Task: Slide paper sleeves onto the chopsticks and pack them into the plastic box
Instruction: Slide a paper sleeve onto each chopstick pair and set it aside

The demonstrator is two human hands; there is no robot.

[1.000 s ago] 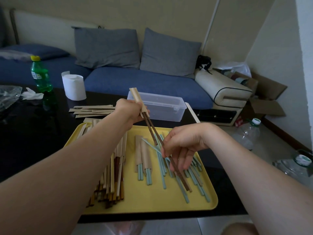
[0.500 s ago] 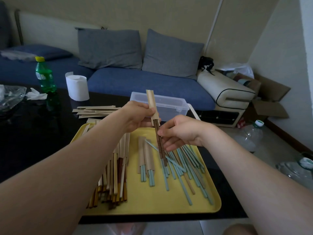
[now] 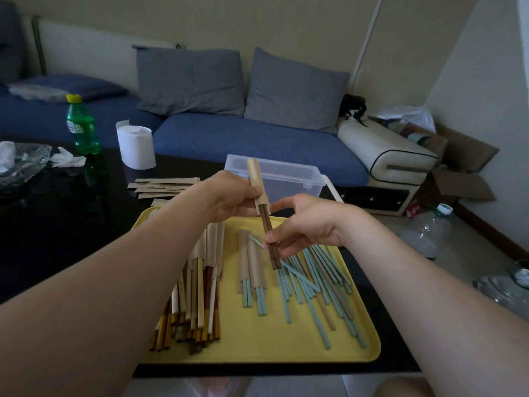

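Observation:
My left hand (image 3: pixel 232 196) grips a tan paper sleeve (image 3: pixel 256 179) that stands nearly upright in front of the clear plastic box (image 3: pixel 286 179). A pair of dark brown chopsticks (image 3: pixel 270 239) sticks out of the sleeve's lower end. My right hand (image 3: pixel 303 227) pinches those chopsticks near their lower half. Below lies the yellow tray (image 3: pixel 257 345). It holds a pile of sleeved wooden chopsticks (image 3: pixel 197 296) at the left, two sleeved teal pairs (image 3: pixel 252 270) in the middle and loose teal chopsticks (image 3: pixel 317 285) at the right. Empty sleeves (image 3: pixel 163 186) lie stacked on the black table behind the tray.
A green bottle (image 3: pixel 81 126) and a white paper roll (image 3: pixel 136 146) stand at the back left of the black table (image 3: pixel 57 224). Crumpled tissue (image 3: pixel 67 160) and a clear bag (image 3: pixel 20 164) lie further left. A blue sofa (image 3: pixel 243 138) runs behind; plastic bottles (image 3: pixel 429 230) lie on the floor at the right.
The sleeve has turned more upright and the brown chopsticks have slid further into it. My right hand moved up the chopsticks, closer to my left hand.

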